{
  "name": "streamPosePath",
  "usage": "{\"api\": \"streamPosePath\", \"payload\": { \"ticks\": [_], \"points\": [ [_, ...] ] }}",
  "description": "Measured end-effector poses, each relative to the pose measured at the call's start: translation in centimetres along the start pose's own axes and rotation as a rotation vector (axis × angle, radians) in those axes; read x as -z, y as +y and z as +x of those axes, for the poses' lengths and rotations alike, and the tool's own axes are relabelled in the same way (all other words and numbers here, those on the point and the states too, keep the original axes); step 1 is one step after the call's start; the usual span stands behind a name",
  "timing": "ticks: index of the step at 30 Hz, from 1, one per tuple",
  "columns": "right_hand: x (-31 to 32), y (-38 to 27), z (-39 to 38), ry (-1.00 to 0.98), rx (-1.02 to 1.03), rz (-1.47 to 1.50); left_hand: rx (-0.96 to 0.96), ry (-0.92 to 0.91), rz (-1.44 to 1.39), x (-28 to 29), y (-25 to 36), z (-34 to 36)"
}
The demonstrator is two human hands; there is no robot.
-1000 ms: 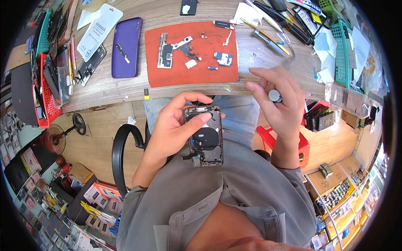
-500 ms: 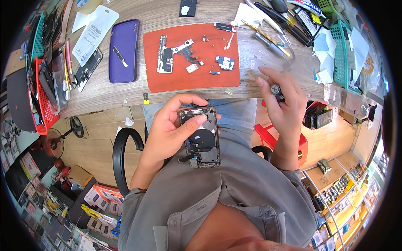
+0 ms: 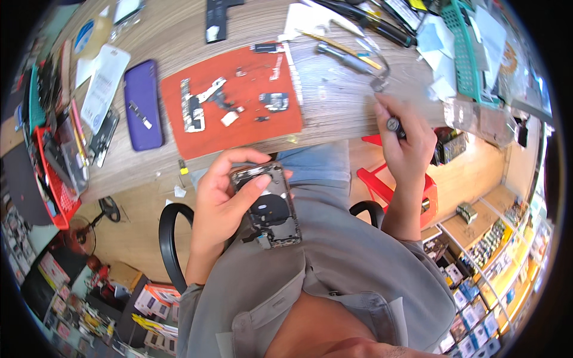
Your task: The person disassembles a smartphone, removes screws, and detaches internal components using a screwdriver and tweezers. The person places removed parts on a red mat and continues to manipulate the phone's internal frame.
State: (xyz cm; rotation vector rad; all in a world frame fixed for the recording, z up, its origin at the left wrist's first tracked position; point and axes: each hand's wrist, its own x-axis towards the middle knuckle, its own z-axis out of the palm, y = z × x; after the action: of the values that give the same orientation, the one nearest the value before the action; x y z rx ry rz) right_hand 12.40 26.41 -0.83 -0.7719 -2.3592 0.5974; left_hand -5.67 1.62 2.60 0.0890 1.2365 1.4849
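My left hand (image 3: 224,206) grips an opened phone housing (image 3: 271,209) above my lap, its dark inside facing up. The thumb lies across the upper part of the housing, and a flex cable hangs at its lower left. Raised to the right, near the desk's front edge, my right hand (image 3: 413,146) is closed around a dark screwdriver (image 3: 395,126) whose round end with a cross mark shows; its tip cannot be made out. On the orange mat (image 3: 250,136) lie a phone circuit board (image 3: 192,114), a flex cable piece (image 3: 219,98) and several small parts.
A purple phone case (image 3: 143,95) with a small strip in it lies left of the mat. A grey metal tool (image 3: 343,58) rests to the right. Red (image 3: 57,179) and green baskets (image 3: 467,56) stand at the desk's sides. A chair armrest (image 3: 170,244) is beside my left arm.
The view has turned, so the desk and mat appear shifted left and tilted. My left hand still holds the phone housing, now slightly lower left in view. My right hand keeps the screwdriver.
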Motion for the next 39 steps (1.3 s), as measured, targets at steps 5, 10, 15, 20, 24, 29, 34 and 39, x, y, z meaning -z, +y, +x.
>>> {"api": "streamPosePath", "payload": {
  "ticks": [5, 10, 15, 20, 24, 29, 34, 39],
  "points": [
    [1.8, 1.8, 0.4, 0.101, -0.126, -0.037, 0.024, -0.015, 0.018, -0.2, -0.3, 0.4],
    [1.4, 2.3, 0.8, 0.068, -0.062, -0.068, 0.031, -0.045, 0.050, -0.7, -0.4, 0.5],
    [1.3, 2.1, 1.0, 0.028, -0.130, -0.049, 0.020, -0.058, 0.068, -0.9, -0.4, 0.6],
    [1.1, 2.4, 1.2, 0.041, -0.097, -0.033, 0.030, -0.042, 0.069, -1.3, -0.5, 0.6],
    [1.0, 2.1, 1.3, 0.024, -0.123, -0.028, 0.020, -0.075, 0.037, -1.2, -0.6, 0.8],
    [1.3, 2.3, 1.4, 0.019, -0.082, -0.048, -0.047, -0.136, 0.102, -0.9, -0.7, 1.0],
    [1.0, 2.1, 2.3, 0.006, -0.062, -0.030, -0.085, -0.139, 0.135, -0.3, -1.0, 1.1],
    [0.5, 1.3, 3.1, 0.008, -0.044, -0.002, -0.081, -0.132, 0.103, 0.3, -1.0, 0.8]
  ]
}}
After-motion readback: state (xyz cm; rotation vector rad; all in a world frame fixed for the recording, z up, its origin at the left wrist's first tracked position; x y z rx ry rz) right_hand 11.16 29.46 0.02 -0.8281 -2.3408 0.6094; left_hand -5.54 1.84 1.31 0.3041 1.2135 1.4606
